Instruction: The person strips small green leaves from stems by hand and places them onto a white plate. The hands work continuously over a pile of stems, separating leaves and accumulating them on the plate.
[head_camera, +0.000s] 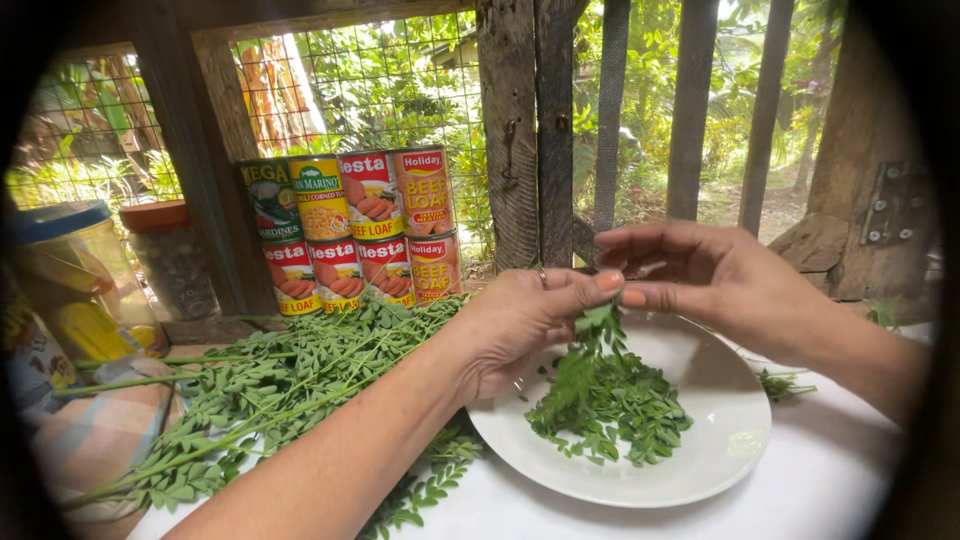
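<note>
Leaves (600, 318) on a small sprig are pinched between the left hand (520, 325) and the right hand (715, 280), held right over the white plate (720, 440), so anything that gets stripped drops straight onto the pile of loose leaves (610, 405) already heaped on it. Left hand's fingers are closed on the top of the sprig; right hand's thumb and fingertips are pressed together just beside it, though whether a bit of stem is actually clamped there can't be made out. The plate is kept near the front edge of the white table (830, 480), close in for easy reach. Unstripped leafy branches (250, 400) are laid out along the table's left side, stems pointing left, handy for grabbing. Stacked cans (350, 230) are pushed to the back edge against the wire mesh (380, 80), with plastic jars (80, 270) parked at the back-left corner, all out of the way.
</note>
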